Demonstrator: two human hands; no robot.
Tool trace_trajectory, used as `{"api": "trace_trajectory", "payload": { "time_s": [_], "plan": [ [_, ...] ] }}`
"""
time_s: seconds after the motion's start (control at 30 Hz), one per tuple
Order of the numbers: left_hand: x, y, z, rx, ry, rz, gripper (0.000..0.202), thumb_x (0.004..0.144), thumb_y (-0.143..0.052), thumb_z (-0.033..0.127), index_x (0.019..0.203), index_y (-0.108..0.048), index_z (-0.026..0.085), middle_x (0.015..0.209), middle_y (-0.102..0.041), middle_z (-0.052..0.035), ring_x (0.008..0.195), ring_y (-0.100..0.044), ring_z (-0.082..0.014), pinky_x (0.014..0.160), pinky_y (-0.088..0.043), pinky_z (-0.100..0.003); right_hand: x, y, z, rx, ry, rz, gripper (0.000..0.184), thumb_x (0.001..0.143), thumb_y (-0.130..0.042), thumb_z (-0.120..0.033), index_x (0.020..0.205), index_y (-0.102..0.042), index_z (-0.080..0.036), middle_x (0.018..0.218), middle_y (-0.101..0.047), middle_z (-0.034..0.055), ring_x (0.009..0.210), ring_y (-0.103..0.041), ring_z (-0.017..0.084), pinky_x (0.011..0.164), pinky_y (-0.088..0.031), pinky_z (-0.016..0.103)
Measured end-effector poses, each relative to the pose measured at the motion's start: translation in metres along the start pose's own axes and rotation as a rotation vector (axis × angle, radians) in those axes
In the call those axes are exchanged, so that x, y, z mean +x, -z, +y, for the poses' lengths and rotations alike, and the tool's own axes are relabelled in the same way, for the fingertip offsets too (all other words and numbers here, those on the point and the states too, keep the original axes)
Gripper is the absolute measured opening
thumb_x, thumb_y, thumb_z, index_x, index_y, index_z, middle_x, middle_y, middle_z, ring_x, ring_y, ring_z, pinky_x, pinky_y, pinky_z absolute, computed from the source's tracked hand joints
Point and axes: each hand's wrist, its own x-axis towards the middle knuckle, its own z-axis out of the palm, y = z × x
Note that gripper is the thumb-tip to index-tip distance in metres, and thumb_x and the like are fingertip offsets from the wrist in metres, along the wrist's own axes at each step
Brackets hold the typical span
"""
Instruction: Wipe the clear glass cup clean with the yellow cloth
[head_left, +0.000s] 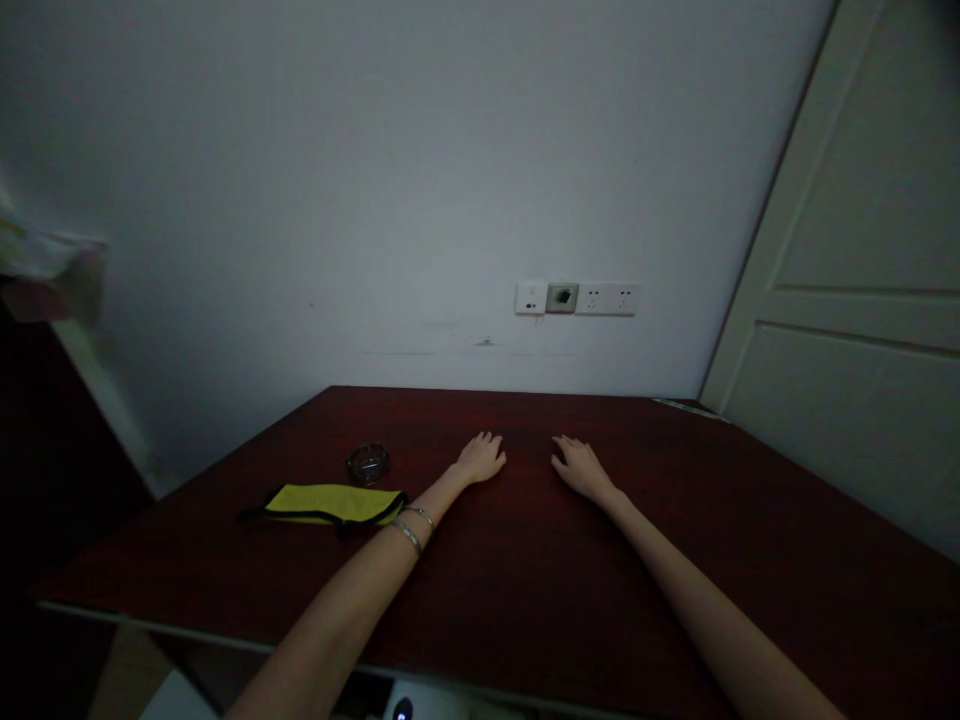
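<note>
My left hand [481, 458] lies palm down on the dark red table [675, 520], fingers stretched flat, holding nothing. Two thin bracelets [412, 527] circle my left wrist. My right hand [579, 466] rests flat a short way to the right, fingers spread and empty. A folded yellow cloth with black trim [328, 504] lies left of my left forearm, close to the wrist. Just behind the cloth stands a small glass ashtray [367, 463].
A white wall rises behind the table with a row of sockets [576, 298]. A white door [862, 300] stands at the right. Something pale and blurred [45, 265] hangs at the far left. The table's near edge [150, 628] runs below my arms.
</note>
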Motion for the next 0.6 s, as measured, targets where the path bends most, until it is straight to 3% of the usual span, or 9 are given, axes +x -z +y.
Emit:
{"api": "trace_trajectory", "payload": {
  "time_s": [0.13, 0.23, 0.33, 0.43, 0.5, 0.6],
  "plan": [
    [-0.001, 0.033, 0.004, -0.05, -0.07, 0.011, 0.046, 0.081, -0.049, 0.025, 0.124, -0.052, 0.009, 0.13, -0.056, -0.0159, 0.121, -0.051, -0.027, 0.103, -0.038, -0.037, 0.013, 0.01, -0.022, 0.108, 0.101, 0.026, 0.051, 0.086, -0.044, -0.025, 0.133, -0.045, -0.006, 0.138, -0.047, 0.0185, 0.13, -0.042, 0.027, 0.109, -0.029, 0.042],
    [-0.008, 0.07, 0.005, -0.108, -0.154, 0.057, 0.039, 0.083, -0.046, 0.022, 0.119, -0.058, 0.014, 0.124, -0.062, -0.0084, 0.114, -0.056, -0.0194, 0.101, -0.04, -0.029, 0.024, 0.016, -0.045, 0.217, 0.195, 0.023, 0.05, 0.086, -0.045, -0.025, 0.133, -0.046, -0.009, 0.135, -0.052, 0.0149, 0.125, -0.049, 0.022, 0.106, -0.034, 0.035],
    [-0.025, 0.113, -0.005, -0.136, -0.209, 0.11, 0.034, 0.082, -0.046, 0.02, 0.112, -0.061, 0.015, 0.118, -0.064, -0.0059, 0.11, -0.058, -0.0176, 0.098, -0.042, -0.029, 0.028, 0.016, -0.076, 0.322, 0.308, -0.014, 0.047, 0.085, -0.046, -0.026, 0.129, -0.05, -0.011, 0.13, -0.057, 0.0121, 0.119, -0.054, 0.02, 0.102, -0.039, 0.032],
    [-0.052, 0.154, -0.032, -0.106, -0.24, 0.159, 0.03, 0.081, -0.046, 0.019, 0.104, -0.065, 0.015, 0.11, -0.068, -0.0056, 0.102, -0.06, -0.0177, 0.093, -0.044, -0.03, 0.025, 0.01, -0.114, 0.403, 0.435, -0.096, 0.037, 0.085, -0.047, -0.026, 0.117, -0.062, -0.014, 0.116, -0.067, 0.0085, 0.106, -0.062, 0.02, 0.095, -0.045, 0.031],
    [-0.073, 0.178, -0.059, -0.004, -0.189, 0.182, 0.028, 0.08, -0.044, 0.018, 0.097, -0.067, 0.014, 0.099, -0.07, -0.0061, 0.092, -0.062, -0.0173, 0.087, -0.045, -0.03, 0.018, 0.004, -0.143, 0.441, 0.519, -0.155, 0.033, 0.084, -0.05, -0.026, 0.112, -0.065, -0.017, 0.112, -0.069, 0.0066, 0.103, -0.064, 0.02, 0.093, -0.046, 0.031],
    [-0.108, 0.204, -0.105, 0.189, -0.057, 0.082, 0.028, 0.08, -0.043, 0.02, 0.095, -0.066, 0.015, 0.101, -0.068, -0.0077, 0.095, -0.06, -0.0191, 0.087, -0.044, -0.031, 0.006, -0.006, -0.185, 0.471, 0.615, -0.243, 0.033, 0.083, -0.052, -0.027, 0.11, -0.066, -0.017, 0.112, -0.069, 0.0073, 0.102, -0.064, 0.02, 0.09, -0.046, 0.029]
  ]
}}
